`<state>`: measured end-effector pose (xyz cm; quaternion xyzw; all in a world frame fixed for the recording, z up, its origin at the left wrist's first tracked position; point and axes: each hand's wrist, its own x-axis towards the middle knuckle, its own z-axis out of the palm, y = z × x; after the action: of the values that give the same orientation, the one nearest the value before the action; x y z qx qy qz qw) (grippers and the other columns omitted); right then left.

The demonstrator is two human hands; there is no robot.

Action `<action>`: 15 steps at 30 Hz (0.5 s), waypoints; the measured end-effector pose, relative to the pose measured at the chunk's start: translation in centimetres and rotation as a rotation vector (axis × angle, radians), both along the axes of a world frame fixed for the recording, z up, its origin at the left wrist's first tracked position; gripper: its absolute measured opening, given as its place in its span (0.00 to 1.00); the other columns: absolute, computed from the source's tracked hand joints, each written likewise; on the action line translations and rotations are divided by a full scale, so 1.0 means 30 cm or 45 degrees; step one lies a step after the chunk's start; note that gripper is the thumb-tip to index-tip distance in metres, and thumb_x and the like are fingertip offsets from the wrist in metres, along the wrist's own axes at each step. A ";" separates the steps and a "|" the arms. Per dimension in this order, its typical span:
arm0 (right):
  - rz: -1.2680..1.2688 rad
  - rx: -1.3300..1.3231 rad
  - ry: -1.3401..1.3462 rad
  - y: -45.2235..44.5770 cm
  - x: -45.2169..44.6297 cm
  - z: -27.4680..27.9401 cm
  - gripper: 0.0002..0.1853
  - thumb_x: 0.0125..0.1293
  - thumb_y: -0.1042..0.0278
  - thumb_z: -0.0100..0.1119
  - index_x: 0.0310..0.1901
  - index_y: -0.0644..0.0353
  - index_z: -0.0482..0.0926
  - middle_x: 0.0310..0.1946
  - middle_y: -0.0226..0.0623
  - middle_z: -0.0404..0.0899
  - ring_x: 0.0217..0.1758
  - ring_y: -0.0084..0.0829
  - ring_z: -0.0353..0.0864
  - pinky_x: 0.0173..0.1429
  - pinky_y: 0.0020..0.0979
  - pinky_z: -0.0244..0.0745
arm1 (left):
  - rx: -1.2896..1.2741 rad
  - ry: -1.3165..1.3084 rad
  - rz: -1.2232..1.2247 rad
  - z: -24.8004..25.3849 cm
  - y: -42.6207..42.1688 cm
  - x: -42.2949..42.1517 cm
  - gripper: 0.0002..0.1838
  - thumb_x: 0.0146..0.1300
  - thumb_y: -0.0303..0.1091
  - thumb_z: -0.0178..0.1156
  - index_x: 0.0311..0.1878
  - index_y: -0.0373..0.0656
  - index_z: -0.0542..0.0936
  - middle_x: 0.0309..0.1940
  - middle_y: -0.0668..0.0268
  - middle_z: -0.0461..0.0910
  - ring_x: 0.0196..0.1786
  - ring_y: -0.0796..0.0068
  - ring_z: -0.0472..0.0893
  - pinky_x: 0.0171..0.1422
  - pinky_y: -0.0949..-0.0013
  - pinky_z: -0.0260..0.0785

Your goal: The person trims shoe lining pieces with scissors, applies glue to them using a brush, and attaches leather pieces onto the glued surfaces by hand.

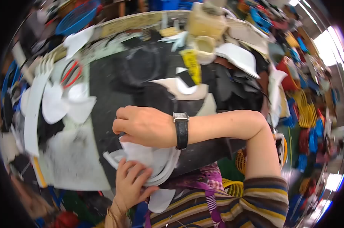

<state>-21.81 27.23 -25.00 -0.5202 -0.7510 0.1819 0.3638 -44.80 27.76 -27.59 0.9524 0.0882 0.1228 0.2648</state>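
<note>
A stack of curved white sheet pieces point(165, 167) lies at the near edge of the black work mat. My left hand point(134, 180) rests on the left side of this stack, its fingers spread and lying on the white material. Just above it, my right hand point(145, 125), with a black-strapped watch on the wrist, is held over the stack with its fingers curled in. Whatever those fingers may hold is hidden beneath the hand. Another white piece point(160, 200) hangs by my lap near the left thumb.
Red-handled scissors point(71, 74) lie at the left beside white cut pieces point(53, 102). Across the mat point(107, 87) are a yellow printed strip point(191, 66) and a cream cup-shaped container point(205, 49). A large white curved piece point(238, 59) and dark scraps crowd the right side.
</note>
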 end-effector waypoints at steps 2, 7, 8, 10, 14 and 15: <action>-0.141 0.069 -0.122 -0.075 0.112 0.014 0.06 0.56 0.68 0.60 0.33 0.58 0.77 0.27 0.35 0.76 0.35 0.38 0.79 0.39 0.35 0.74 | 0.099 0.005 0.011 0.012 -0.027 0.011 0.28 0.47 0.56 0.66 0.46 0.46 0.79 0.46 0.64 0.73 0.52 0.58 0.70 0.65 0.44 0.53; -1.076 -0.285 -1.072 -0.262 0.452 0.112 0.07 0.59 0.64 0.60 0.31 0.58 0.79 0.27 0.38 0.80 0.31 0.39 0.82 0.37 0.35 0.78 | 0.030 -0.104 0.108 -0.007 -0.031 0.015 0.28 0.60 0.63 0.52 0.44 0.45 0.78 0.45 0.64 0.74 0.50 0.58 0.71 0.62 0.47 0.55; -1.266 -0.250 -1.194 -0.288 0.544 0.100 0.05 0.53 0.73 0.56 0.30 0.64 0.77 0.27 0.44 0.79 0.34 0.43 0.82 0.33 0.38 0.78 | -0.023 -0.164 0.168 -0.002 -0.026 0.014 0.28 0.62 0.62 0.50 0.43 0.44 0.78 0.45 0.63 0.75 0.50 0.58 0.71 0.62 0.47 0.56; -1.357 -0.343 -1.273 -0.360 0.728 0.041 0.06 0.56 0.72 0.55 0.28 0.65 0.78 0.29 0.48 0.81 0.35 0.46 0.83 0.37 0.41 0.79 | -0.126 -0.280 0.290 0.021 -0.018 0.014 0.26 0.65 0.59 0.48 0.42 0.42 0.77 0.44 0.62 0.75 0.49 0.57 0.72 0.60 0.48 0.57; -1.343 -0.376 -1.194 -0.387 0.794 0.114 0.05 0.53 0.70 0.58 0.27 0.60 0.82 0.28 0.47 0.82 0.34 0.48 0.83 0.37 0.44 0.76 | -0.104 -0.369 0.292 0.070 0.014 0.048 0.23 0.69 0.52 0.42 0.40 0.41 0.76 0.39 0.60 0.76 0.46 0.57 0.73 0.56 0.50 0.60; -1.346 -0.339 -1.167 -0.393 0.808 0.141 0.05 0.53 0.68 0.59 0.27 0.59 0.82 0.28 0.46 0.82 0.34 0.47 0.82 0.37 0.44 0.76 | -0.137 -0.409 0.283 0.079 0.022 0.064 0.21 0.70 0.49 0.42 0.39 0.40 0.76 0.38 0.59 0.77 0.44 0.57 0.74 0.53 0.52 0.63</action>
<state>2.41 15.45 -20.78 -0.8789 -0.4469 -0.1659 -0.0157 -42.90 28.41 -25.21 0.8893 0.1557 0.2969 0.3109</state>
